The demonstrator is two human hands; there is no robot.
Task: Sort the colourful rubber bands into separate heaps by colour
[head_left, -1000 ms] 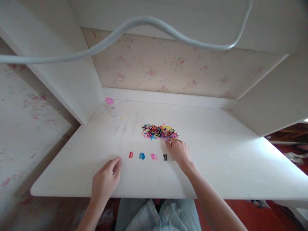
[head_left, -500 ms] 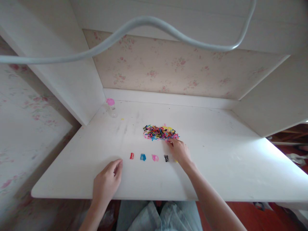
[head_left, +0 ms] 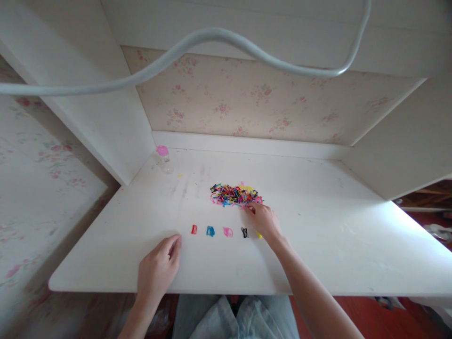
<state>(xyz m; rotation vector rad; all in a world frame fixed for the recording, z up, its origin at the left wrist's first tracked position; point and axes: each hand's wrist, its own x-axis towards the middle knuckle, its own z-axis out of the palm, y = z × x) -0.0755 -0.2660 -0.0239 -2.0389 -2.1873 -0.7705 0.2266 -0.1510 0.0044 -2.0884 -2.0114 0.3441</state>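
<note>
Multicoloured bands (head_left: 236,194) lie heaped mid-way across my white desk (head_left: 335,230). My right hand (head_left: 247,207) is at the heap's near right edge; whether its fingertips are closed on a band, I cannot tell. Nearer me, in a row: red (head_left: 194,229), blue (head_left: 210,230), pink (head_left: 228,232) and black clusters (head_left: 245,232), then yellow (head_left: 259,235), partly hidden by that hand. My left hand (head_left: 178,240), thumb and fingers together, sits beside the red. Pink-topped bottle (head_left: 165,161), far left; pale cable (head_left: 219,35) crosses above, obscuring some wallpaper (head_left: 222,108).
</note>
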